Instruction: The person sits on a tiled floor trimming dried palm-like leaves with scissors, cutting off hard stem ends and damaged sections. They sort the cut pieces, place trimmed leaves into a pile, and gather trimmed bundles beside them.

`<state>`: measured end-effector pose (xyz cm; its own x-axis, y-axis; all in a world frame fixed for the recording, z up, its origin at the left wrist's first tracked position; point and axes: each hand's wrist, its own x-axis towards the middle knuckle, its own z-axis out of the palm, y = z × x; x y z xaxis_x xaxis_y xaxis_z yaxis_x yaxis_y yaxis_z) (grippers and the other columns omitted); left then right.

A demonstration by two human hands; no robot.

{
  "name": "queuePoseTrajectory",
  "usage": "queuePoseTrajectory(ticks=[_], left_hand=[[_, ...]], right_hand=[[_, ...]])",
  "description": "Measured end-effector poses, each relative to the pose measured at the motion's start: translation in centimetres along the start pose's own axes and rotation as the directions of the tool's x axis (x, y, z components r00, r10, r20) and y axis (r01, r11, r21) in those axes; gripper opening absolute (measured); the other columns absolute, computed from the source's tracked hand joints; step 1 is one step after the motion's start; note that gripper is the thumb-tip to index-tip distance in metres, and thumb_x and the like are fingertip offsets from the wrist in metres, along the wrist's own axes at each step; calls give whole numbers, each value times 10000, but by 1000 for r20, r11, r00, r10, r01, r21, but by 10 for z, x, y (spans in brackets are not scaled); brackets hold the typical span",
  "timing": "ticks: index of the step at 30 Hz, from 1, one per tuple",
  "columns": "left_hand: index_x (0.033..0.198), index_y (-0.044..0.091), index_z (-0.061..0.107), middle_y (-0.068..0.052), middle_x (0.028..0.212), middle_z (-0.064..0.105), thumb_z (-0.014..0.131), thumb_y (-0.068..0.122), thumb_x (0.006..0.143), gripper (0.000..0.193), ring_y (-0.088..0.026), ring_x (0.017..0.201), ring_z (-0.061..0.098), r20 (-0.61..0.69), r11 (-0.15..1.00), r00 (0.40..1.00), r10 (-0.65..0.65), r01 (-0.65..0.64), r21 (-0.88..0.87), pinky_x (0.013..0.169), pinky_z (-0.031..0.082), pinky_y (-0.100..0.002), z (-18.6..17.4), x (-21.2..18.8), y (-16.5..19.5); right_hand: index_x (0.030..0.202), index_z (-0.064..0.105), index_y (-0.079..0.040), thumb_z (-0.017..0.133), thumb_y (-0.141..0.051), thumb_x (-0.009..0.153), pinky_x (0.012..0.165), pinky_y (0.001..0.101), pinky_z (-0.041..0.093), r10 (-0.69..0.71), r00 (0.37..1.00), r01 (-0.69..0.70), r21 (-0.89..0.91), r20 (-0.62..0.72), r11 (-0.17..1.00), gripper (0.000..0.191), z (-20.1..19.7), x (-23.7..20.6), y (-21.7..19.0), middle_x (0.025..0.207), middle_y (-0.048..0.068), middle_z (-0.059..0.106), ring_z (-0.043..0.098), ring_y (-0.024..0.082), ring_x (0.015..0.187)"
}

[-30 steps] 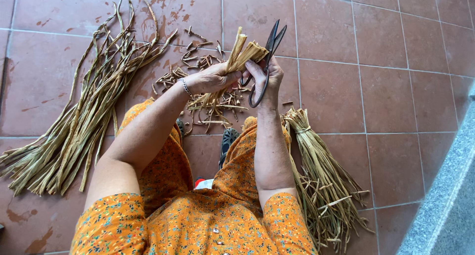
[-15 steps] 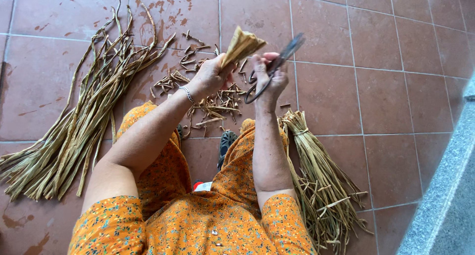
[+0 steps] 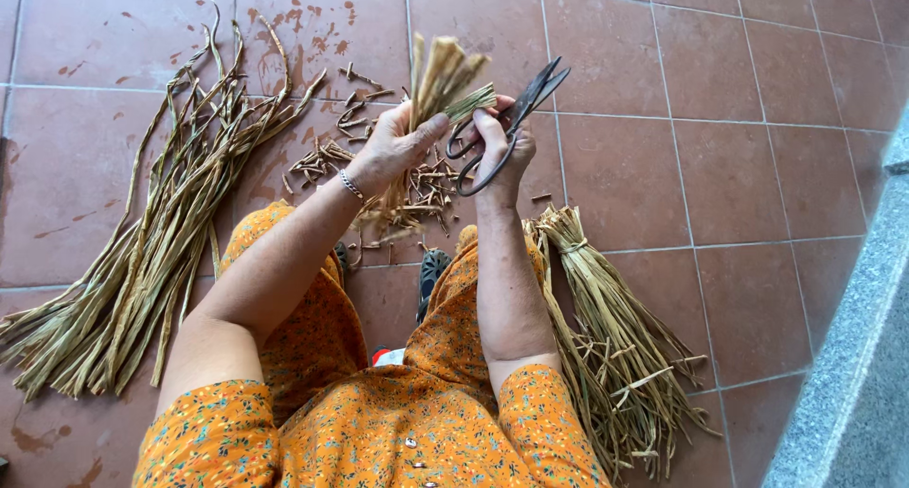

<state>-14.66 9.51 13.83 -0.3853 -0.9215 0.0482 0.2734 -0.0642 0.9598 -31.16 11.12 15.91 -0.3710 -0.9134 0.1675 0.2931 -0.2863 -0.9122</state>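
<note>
My left hand (image 3: 393,147) grips a small bundle of dried yellow-green plant strips (image 3: 440,76), its cut ends pointing up and away. My right hand (image 3: 500,152) holds black scissors (image 3: 511,119), blades nearly closed and pointing up to the right, and its fingertips touch the strip ends next to the bundle. A thin bracelet sits on my left wrist. I wear an orange flowered dress (image 3: 379,422).
A long loose pile of dried strips (image 3: 151,242) lies on the red tile floor at the left. A tied bundle of strips (image 3: 606,337) lies at the right. Short cut scraps (image 3: 331,157) are scattered beyond my hands. A grey stone edge (image 3: 852,355) runs along the right.
The bundle in my left hand has tipped more upright. My right hand with the scissors has moved in against the bundle's ends, and the blades have swung up again.
</note>
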Motion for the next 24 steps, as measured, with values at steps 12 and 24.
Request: queuePoseTrajectory(ticks=[12,24], left_hand=[[1071,91,673,88,755,566,786,255,959,228,-7,568,446,-201,981,975,91,-123,-151,482,332,-192,-18,8,5],[1136,81,676,103,857,618,765,239,976,242,15,705,485,-144,985,982,123,-138,-101,582,376,-175,-13,2,10]], right_hand=[[1290,616,-15,392,-686,994,585,216,454,251,915,-109,-407,316,907,767,-4,-5,11,865,38,705,621,72,702],[1153,647,22,297,-705,1020,519,222,454,189,934,-52,-407,304,912,818,3,-11,14,777,-16,527,524,65,602]])
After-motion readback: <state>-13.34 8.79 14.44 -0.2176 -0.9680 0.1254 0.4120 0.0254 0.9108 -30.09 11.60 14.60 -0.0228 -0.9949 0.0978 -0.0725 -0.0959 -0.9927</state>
